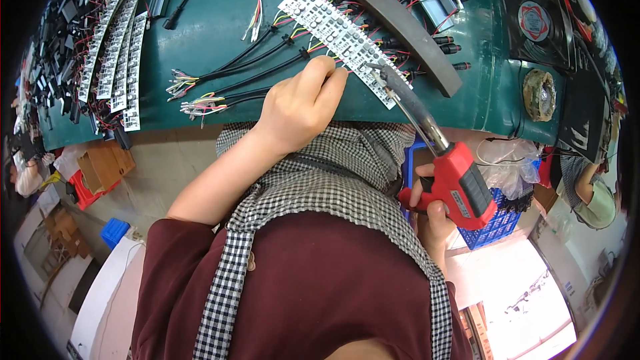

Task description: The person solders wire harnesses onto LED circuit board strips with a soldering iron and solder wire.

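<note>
Red soldering gun [457, 183] gripped in right hand [430, 210], tip on near end of white circuit strip [343, 39] at mid-bench, left hand [300, 103] fingers pressed together pinning strip on green bench [200, 27]; finished-looking wired strips [117, 53] stacked far left, progress unclear.

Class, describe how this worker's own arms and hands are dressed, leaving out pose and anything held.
Both the left hand and right hand are bare, without gloves. The forearms are uncovered; short maroon sleeves end near the elbow, under a black-and-white checked apron.
</note>
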Demonstrator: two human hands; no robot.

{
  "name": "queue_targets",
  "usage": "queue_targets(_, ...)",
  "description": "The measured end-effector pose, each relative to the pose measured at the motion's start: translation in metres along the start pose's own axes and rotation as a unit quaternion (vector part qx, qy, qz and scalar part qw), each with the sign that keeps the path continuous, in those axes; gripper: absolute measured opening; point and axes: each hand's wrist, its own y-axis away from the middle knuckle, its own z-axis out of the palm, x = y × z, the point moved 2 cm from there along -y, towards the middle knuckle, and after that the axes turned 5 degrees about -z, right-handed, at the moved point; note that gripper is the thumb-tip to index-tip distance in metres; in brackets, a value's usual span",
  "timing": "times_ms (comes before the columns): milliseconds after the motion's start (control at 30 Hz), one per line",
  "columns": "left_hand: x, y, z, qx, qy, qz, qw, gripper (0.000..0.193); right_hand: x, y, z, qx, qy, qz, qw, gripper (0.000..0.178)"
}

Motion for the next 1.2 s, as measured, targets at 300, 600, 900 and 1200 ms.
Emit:
queue_targets(300, 0.001, -0.001, -0.001, -0.021, 0.013, -0.023, 0.999, 0.021, 0.000, -0.012, 0.012, -0.004, 0.064, 0.020, 0.998, 0.055)
queue_targets(600, 0.001, -0.002, -0.003, -0.038, 0.012, -0.029, 0.999, 0.020, 0.007, -0.016, 0.008, -0.047, 0.057, 0.019, 0.997, 0.028)
queue_targets(900, 0.002, -0.002, -0.004, -0.045, 0.005, -0.028, 0.999, 0.021, 0.010, -0.018, -0.001, -0.037, 0.065, 0.000, 0.997, 0.033)
queue_targets(1200, 0.003, -0.003, -0.004, -0.049, 0.007, -0.028, 0.998, 0.020, -0.003, -0.021, 0.005, -0.023, 0.018, -0.009, 1.000, 0.055)
